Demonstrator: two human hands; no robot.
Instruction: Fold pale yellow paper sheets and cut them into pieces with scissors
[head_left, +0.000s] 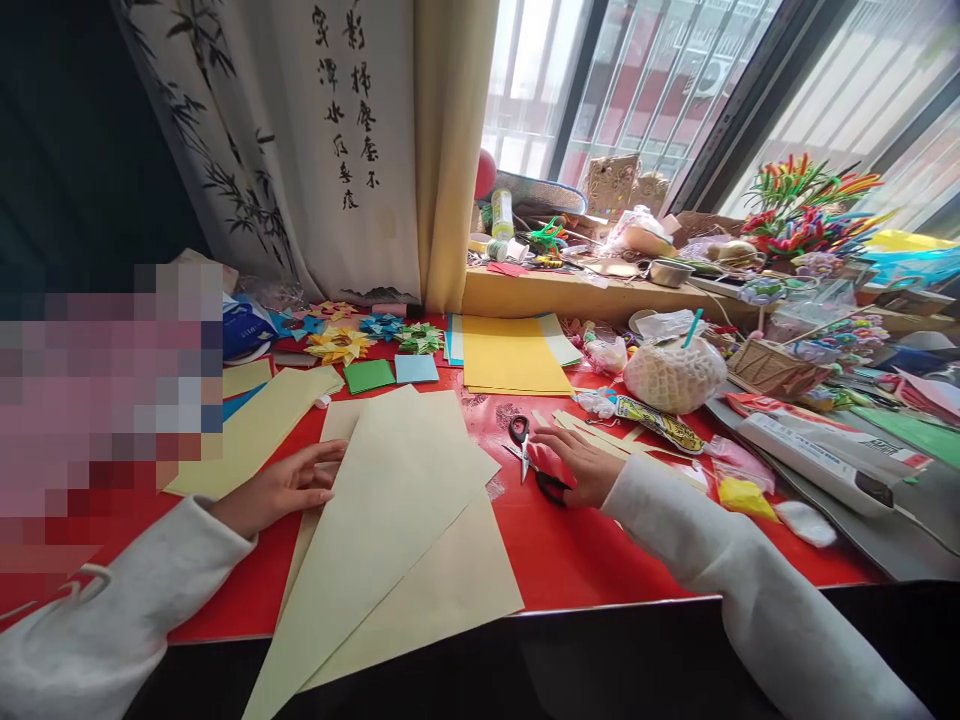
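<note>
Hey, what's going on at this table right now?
A person in white sleeves sits at a red table covered with craft supplies. Their left hand lies flat on the edge of a large pale yellow sheet of paper, which overlaps other sheets and hangs over the table's near edge. Their right hand rests on black-handled scissors lying on the table. Folded paper stars and a yellow paper stack sit farther back.

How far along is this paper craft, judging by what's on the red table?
Done: folded paper flowers lie at the back, and cut paper strips lie by the scissors. In hand: the left hand lies flat on the pale yellow sheets, while the right hand rests on the scissors. Left: those big sheets look uncut, and the yellow paper stack lies untouched.
</note>
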